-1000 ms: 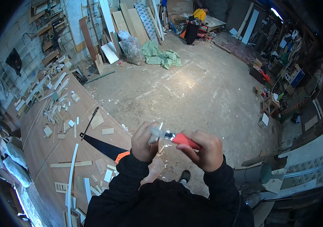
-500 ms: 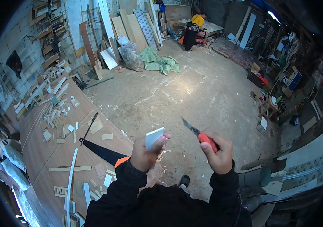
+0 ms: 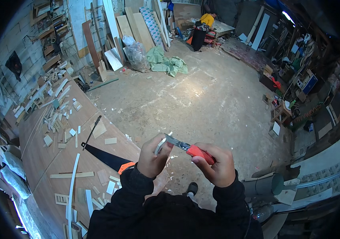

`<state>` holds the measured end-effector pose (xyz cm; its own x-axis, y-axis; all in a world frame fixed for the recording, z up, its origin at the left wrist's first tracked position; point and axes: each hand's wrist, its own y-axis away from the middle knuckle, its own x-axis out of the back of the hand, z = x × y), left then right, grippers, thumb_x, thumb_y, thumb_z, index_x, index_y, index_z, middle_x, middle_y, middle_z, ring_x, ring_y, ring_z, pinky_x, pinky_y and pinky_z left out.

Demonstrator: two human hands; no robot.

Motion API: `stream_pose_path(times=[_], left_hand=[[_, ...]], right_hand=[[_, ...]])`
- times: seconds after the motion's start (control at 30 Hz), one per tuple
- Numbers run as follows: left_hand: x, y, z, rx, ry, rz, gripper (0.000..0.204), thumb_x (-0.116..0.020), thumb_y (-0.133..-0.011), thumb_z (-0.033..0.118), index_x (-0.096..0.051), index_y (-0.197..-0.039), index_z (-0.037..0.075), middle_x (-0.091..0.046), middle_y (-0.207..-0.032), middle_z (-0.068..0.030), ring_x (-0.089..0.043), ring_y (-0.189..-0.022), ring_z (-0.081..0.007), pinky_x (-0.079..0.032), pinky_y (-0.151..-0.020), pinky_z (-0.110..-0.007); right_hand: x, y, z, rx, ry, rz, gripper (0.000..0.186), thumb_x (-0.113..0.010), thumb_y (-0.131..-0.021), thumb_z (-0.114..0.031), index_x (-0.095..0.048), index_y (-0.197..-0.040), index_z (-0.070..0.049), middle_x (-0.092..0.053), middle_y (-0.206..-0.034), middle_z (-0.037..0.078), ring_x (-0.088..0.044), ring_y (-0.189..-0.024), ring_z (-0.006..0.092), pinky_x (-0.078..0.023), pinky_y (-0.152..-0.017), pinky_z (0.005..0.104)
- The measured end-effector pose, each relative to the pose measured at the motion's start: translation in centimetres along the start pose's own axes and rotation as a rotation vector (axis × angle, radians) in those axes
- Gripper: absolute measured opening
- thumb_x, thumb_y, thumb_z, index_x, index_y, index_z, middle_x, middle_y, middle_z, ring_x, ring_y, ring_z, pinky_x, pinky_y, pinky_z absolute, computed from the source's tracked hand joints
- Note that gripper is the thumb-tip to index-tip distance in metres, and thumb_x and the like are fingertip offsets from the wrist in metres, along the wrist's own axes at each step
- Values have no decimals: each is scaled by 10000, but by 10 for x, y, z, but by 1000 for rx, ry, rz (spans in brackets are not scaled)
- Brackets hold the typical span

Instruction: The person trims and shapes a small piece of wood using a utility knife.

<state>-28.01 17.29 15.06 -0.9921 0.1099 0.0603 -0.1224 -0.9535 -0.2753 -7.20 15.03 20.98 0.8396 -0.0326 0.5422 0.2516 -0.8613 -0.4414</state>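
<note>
My left hand [image 3: 152,157] is closed around a small flat wooden piece [image 3: 160,146] with a white face, tilted so that mostly its edge shows. A red-handled utility knife [image 3: 200,154] is gripped in my right hand [image 3: 221,165]. Its bare metal blade points left and meets the upper end of the wooden piece, beside my left fingertips. Whether the blade cuts in cannot be made out. Both hands are held up in front of my body, over the floor at the table's right edge.
To the left, a brown worktable [image 3: 42,159] carries scattered wood offcuts, a long white strip [image 3: 72,185] and a handsaw [image 3: 106,158] with an orange handle. Boards [image 3: 141,30] lean on the far wall near a green sheet [image 3: 166,61]. A person in yellow [image 3: 207,20] is at the back.
My right hand has moved left, bringing the knife blade to the wooden piece. The left hand has turned the piece from face-on to nearly edge-on.
</note>
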Motion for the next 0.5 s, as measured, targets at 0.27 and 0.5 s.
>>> stream_pose_path(times=[0.27, 0.5], left_hand=[[-4, -1, 8, -252, -279, 188, 62, -648, -901, 37, -630, -954, 10, -613, -776, -111, -601, -652, -215, -460, -605, -306], [-4, -3, 6, -381, -397, 231, 121, -693, -844, 43, -632, -945, 16, -595, -777, -129, -600, -649, -290, -465, -593, -352]], right_hand=[[4, 3, -13, 68, 98, -65, 309, -780, -826, -328, -731, -977, -62, -646, -707, 123, -632, -589, 279, -487, -545, 342], [6, 6, -15, 80, 132, -75, 291, -786, -815, -329, -732, -960, -82, -626, -677, 105, -611, -565, 260, -471, -526, 342]])
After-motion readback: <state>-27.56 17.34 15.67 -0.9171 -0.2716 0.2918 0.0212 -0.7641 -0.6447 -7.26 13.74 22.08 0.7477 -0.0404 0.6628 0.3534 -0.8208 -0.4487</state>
